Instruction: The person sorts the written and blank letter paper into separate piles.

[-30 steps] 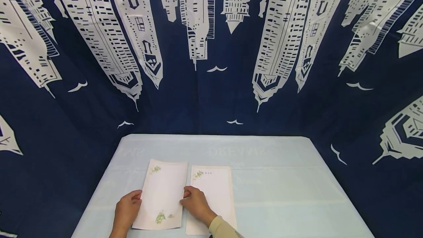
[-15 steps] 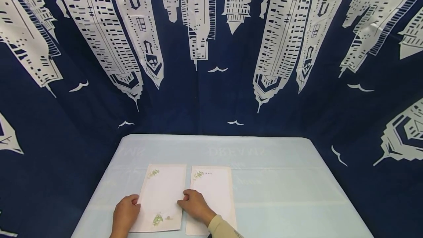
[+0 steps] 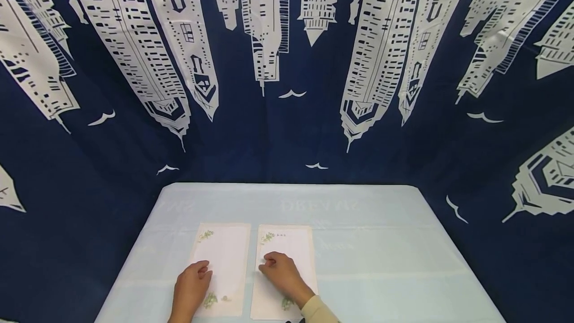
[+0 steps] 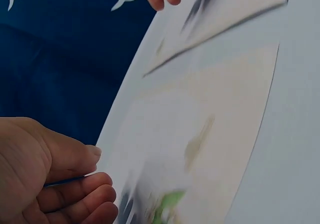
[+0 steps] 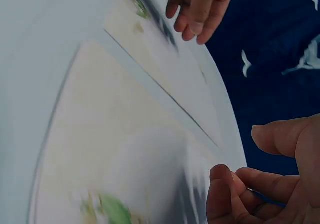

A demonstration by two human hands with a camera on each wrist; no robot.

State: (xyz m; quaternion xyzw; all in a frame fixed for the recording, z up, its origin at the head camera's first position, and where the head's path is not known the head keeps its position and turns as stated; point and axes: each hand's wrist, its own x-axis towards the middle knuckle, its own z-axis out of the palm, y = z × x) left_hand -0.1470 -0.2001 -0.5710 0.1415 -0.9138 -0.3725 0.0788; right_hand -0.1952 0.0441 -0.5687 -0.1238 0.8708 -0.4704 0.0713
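Note:
Two upright sheets of writing paper lie side by side, a narrow gap between them. The left sheet (image 3: 228, 258) is pale with green plant drawings at its top left and bottom. Similar drawings decorate the right sheet (image 3: 300, 243), which also has small dark marks near its top. Over the left sheet's lower left side is my left hand (image 3: 190, 288), its loosely bent fingers holding nothing. My right hand (image 3: 284, 278) is above the right sheet, covering its middle. In the right wrist view the right thumb (image 5: 275, 136) stands apart from the fingers, with no paper between them.
A pale blue-white cloth with faint lettering covers the table (image 3: 381, 253). Behind and around it hangs a dark blue curtain (image 3: 264, 138) printed with white buildings and birds.
The left sheet, earlier held at both sides and slightly raised, has been lowered flat and let go. Both hands have moved right, the left over that sheet, the right over the other.

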